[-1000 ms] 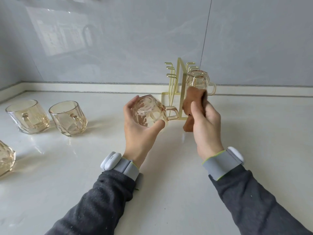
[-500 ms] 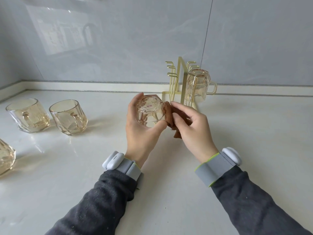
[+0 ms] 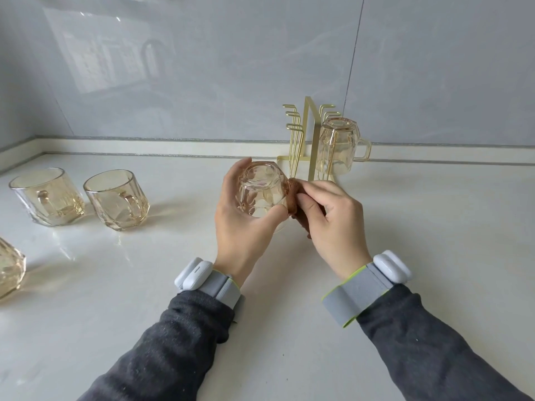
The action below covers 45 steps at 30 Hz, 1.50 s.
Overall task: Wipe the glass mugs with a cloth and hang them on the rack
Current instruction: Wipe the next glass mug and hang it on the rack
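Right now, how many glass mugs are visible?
5 mugs: one in the left hand, one on the rack, two standing far left, one cut by the left edge; more may lie outside.

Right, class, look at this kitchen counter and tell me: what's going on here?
A person is wiping glassware. The left hand grips a glass mug, base tilted up, while the right hand presses a brown cloth against its side. A second mug hangs upside down on the gold rack behind. Two more mugs stand upright on the counter at the left; another mug shows at the edge.
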### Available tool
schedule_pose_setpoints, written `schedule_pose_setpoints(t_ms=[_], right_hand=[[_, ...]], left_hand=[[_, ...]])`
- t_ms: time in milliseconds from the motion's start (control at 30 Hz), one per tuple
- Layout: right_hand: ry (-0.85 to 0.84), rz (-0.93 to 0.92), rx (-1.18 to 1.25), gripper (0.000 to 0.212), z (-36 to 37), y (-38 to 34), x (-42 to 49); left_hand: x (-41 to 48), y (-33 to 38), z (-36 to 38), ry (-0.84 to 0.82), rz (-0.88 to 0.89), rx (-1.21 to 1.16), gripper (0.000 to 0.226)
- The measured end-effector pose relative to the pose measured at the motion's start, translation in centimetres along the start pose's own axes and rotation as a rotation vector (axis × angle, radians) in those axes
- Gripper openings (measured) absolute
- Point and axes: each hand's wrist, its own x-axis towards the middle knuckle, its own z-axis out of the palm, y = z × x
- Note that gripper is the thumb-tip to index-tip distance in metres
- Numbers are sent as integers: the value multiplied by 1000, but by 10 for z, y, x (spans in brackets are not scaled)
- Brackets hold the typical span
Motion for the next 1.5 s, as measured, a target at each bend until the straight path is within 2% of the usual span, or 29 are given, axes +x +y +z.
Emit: schedule_pose_setpoints(t_ms=[367, 633, 767, 933, 1067, 1233, 1500], right_hand=[[-44, 351, 465, 21, -4, -19, 2], [9, 390, 557, 19, 3, -18, -2], [26, 379, 563, 14, 6, -20, -6], [53, 358, 536, 13, 5, -20, -5], [93, 346, 482, 18, 3, -18, -3], [59, 281, 293, 31, 3, -6, -1], [96, -84, -71, 27, -1, -8, 0]], left_hand=[[4, 4, 0, 78, -196, -208, 75], [9, 3, 0, 113, -340, -301, 64], [9, 0, 1, 118, -374, -323, 48], [8, -1, 2, 92, -359, -273, 69], [8, -2, 1, 87, -282, -208, 65], [2, -1, 0, 58, -141, -68, 70], [-1, -1, 1, 6, -56, 81, 77]])
